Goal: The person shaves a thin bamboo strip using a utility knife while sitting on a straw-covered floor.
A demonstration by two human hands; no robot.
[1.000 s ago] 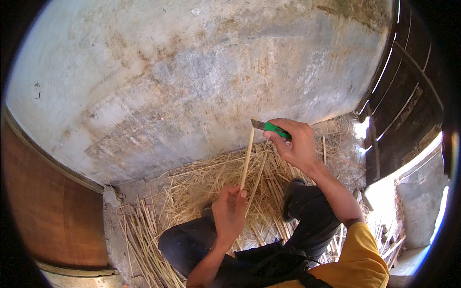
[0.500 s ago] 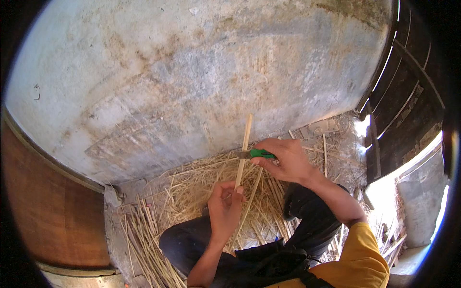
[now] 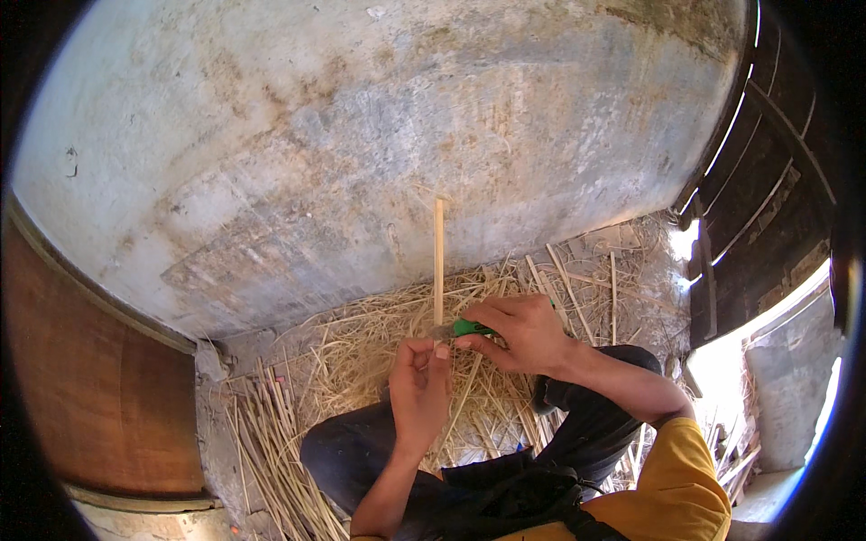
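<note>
A pale bamboo strip (image 3: 439, 257) stands up from my left hand (image 3: 421, 383), its lower end pinched between thumb and fingers. Close beside that grip, my right hand (image 3: 519, 334) is closed round the green handle of a knife (image 3: 471, 327). The blade lies against or right by the strip's lower part, just above my left thumb; it is small and partly blurred, so the exact contact cannot be made out. Thin pale slivers (image 3: 431, 191) show at the strip's upper end, in front of the wall.
Loose shavings (image 3: 352, 361) cover the floor between my bent legs (image 3: 356, 455) and a stained wall (image 3: 361, 162). Many sticks lie in a bundle (image 3: 280, 433) at left, next to a brown wooden panel (image 3: 108, 388). Dark boards (image 3: 767, 180) stand at right.
My right hand has drawn the knife down and slightly left along the strip, towards my left hand. The strip now stands more upright, and slivers have appeared at its top.
</note>
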